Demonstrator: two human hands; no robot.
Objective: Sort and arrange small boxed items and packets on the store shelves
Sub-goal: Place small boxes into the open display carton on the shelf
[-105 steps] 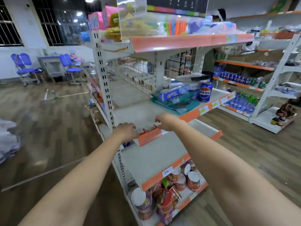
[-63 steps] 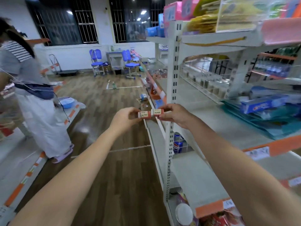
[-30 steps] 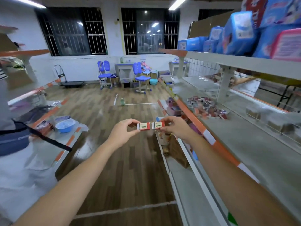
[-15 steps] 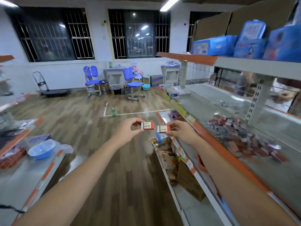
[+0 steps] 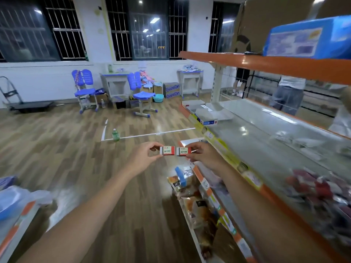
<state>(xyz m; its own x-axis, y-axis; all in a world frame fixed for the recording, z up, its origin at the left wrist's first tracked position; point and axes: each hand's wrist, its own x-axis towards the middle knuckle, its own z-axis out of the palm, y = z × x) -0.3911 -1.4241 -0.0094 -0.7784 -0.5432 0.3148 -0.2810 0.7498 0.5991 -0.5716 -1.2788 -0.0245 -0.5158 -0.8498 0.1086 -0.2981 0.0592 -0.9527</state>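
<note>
Floor (image 5: 79, 156): wood-look planks, glossy, throws back the ceiling lights. Shelf (image 5: 252, 141) by the floor: smooth pale painted metal, shiny deck, glossy orange edge strip. Two small boxes (image 5: 167, 150) (image 5: 183, 151) above the floor: printed card, slight sheen. Bags (image 5: 191, 198) low on the shelf: crinkled glossy plastic film. Blue pack (image 5: 303, 37) on the shelf top: shiny plastic wrap. Chairs (image 5: 141, 92) at the floor's far end: matt blue plastic on metal legs. Cartons (image 5: 171, 90) beside the chairs: matt cardboard.

Bright ceiling light, floor glare, blurred, warped edges.
</note>
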